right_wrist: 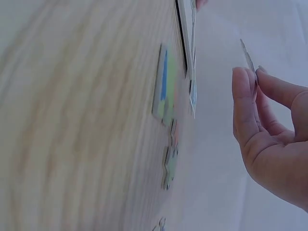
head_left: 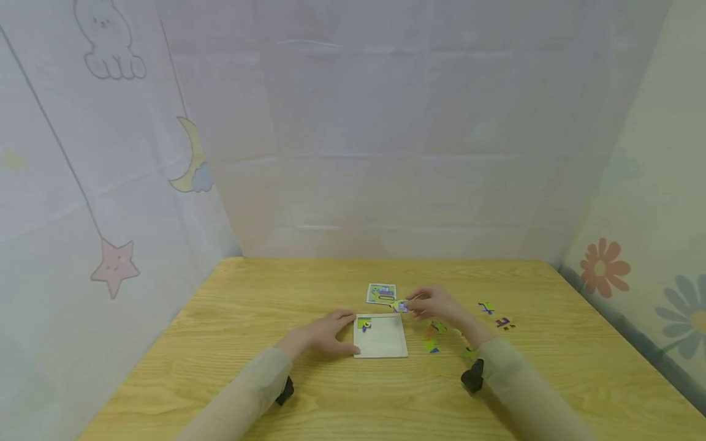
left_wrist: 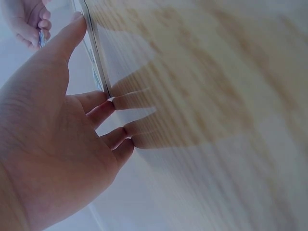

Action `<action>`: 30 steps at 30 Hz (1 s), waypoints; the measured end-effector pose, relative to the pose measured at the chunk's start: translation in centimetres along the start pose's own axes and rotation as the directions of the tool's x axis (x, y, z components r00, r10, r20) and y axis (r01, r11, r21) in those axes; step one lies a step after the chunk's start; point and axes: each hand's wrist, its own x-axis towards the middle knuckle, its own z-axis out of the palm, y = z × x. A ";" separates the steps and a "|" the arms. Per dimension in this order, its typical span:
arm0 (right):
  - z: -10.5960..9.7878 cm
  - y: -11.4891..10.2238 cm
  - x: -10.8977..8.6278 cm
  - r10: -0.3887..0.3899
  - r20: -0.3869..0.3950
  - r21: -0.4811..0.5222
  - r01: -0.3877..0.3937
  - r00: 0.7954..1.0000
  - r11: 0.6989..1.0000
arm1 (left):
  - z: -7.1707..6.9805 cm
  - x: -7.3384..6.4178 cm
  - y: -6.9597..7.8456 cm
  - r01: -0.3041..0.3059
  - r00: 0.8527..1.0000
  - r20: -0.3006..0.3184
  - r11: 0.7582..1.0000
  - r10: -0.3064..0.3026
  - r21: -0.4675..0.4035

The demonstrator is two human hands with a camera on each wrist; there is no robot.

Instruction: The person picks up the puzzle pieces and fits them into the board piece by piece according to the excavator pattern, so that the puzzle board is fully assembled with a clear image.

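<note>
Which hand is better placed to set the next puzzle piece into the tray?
Probably the right hand: it pinches a puzzle piece near the tray, while the left hand touches the tray's left edge.

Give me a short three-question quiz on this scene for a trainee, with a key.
1. Which hand pinches a puzzle piece?
2. True or false: puzzle artwork fills the whole tray.
3. Fill in: for the person facing the tray, the picture card lies beyond its ____ side.

Key:
1. The right hand.
2. False: a patch of puzzle covers only the far left corner.
3. Far.
</note>
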 end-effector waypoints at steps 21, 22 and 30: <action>3.2 -0.6 1.9 0.045 0.034 -0.099 -0.041 0.998 0.994 | 0.0 0.2 0.0 0.034 0.999 0.012 0.999 -0.034 0.013; 3.3 -0.7 1.9 0.047 0.037 -0.104 -0.043 0.998 0.994 | 0.0 0.2 0.0 0.032 0.999 0.013 0.999 -0.033 0.013; 4.6 -1.2 2.4 0.091 0.014 -0.107 -0.089 0.996 0.990 | -0.1 0.2 -0.2 0.026 1.000 0.008 1.000 -0.026 0.010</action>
